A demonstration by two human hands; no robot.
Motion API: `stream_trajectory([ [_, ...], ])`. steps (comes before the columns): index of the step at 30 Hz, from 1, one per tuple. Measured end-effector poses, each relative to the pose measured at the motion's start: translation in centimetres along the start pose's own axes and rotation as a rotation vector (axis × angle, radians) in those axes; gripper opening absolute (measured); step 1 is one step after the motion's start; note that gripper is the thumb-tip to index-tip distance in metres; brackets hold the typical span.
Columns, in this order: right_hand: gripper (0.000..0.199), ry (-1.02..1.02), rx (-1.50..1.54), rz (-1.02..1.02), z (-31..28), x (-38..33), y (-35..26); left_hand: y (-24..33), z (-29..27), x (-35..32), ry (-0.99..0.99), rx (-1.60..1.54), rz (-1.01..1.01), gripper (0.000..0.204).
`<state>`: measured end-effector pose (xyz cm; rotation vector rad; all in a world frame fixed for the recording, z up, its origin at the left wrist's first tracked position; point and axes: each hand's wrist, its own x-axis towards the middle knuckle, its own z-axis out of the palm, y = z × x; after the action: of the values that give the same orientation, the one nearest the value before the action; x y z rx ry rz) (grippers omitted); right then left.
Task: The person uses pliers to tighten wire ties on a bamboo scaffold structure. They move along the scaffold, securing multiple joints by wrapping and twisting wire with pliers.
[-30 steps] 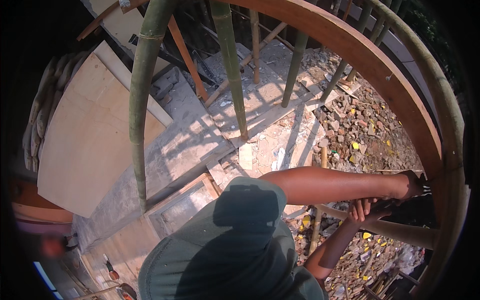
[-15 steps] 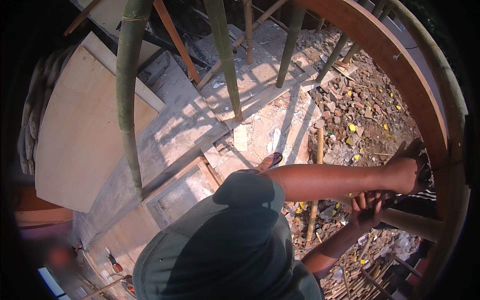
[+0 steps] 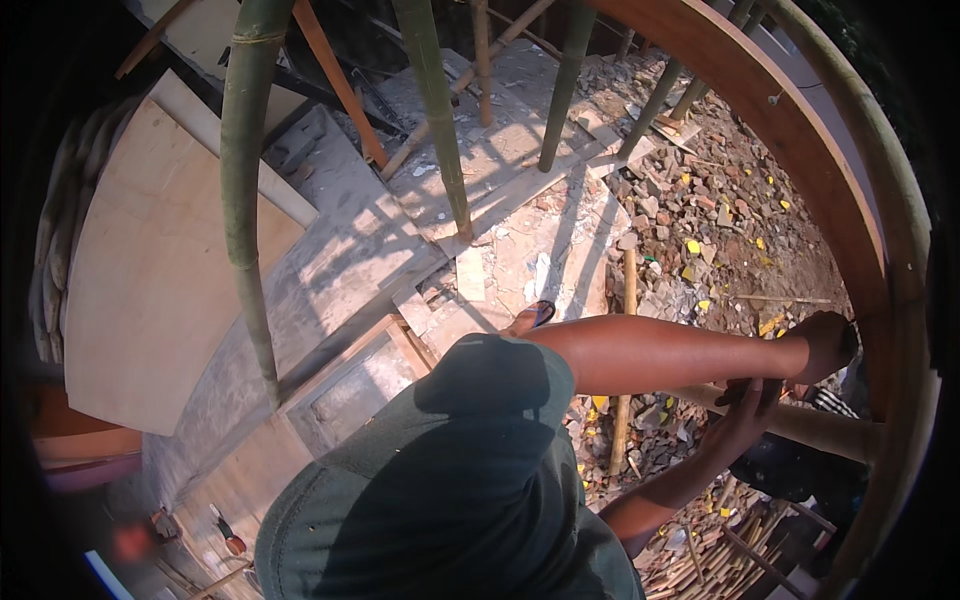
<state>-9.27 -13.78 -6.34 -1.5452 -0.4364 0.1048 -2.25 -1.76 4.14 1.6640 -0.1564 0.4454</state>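
Brown ground (image 3: 785, 262), broken rubble (image 3: 655, 217), yellow scraps (image 3: 692, 246), sticks (image 3: 785, 298)

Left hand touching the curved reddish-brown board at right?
Cannot tell. In the head view, the left hand appears close beside the curved board, but deep shadow there hides any contact or gap.

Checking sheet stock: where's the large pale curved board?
Head view, left side: the large pale curved board is partly behind the leftmost green bamboo pole.

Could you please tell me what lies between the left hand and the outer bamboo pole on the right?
In the head view, a reddish-brown beam runs between the left hand and the outer bamboo pole; I cannot judge the depth.
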Motion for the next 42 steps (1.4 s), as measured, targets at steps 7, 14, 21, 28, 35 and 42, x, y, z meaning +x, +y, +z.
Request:
stream_trajectory([
  [7,0.045,0.012,0.216,0.129,0.2,2.4,2.0,1.4,0.2,-1.6,0.233,-0.032,-0.058,0.036],
  [14,0.036,-0.672,1.281,0.395,2.0,0.6,2.6,-1.7,-3.2,-1.3,-0.155,-0.365,-0.355,0.049],
  [21,0.049,-0.305,0.323,0.481,1.9,-8.2,8.0,-5.6,-6.3,-9.6,0.092,0.191,-0.204,0.047],
  [28,0.058,-0.155,0.582,0.737,-0.5,-19.1,13.3,-2.9,-7.1,-10.2,0.124,-0.149,-0.062,0.038],
  [35,0.059,0.164,0.295,0.573,-3.5,-22.7,10.8,-0.1,-4.6,-4.4,0.138,-0.252,-0.023,0.027],
  [42,0.044,0.262,0.105,0.342,-2.2,-14.6,1.6,-2.2,-5.2,-2.8,-0.057,-0.543,-0.150,0.018],
])
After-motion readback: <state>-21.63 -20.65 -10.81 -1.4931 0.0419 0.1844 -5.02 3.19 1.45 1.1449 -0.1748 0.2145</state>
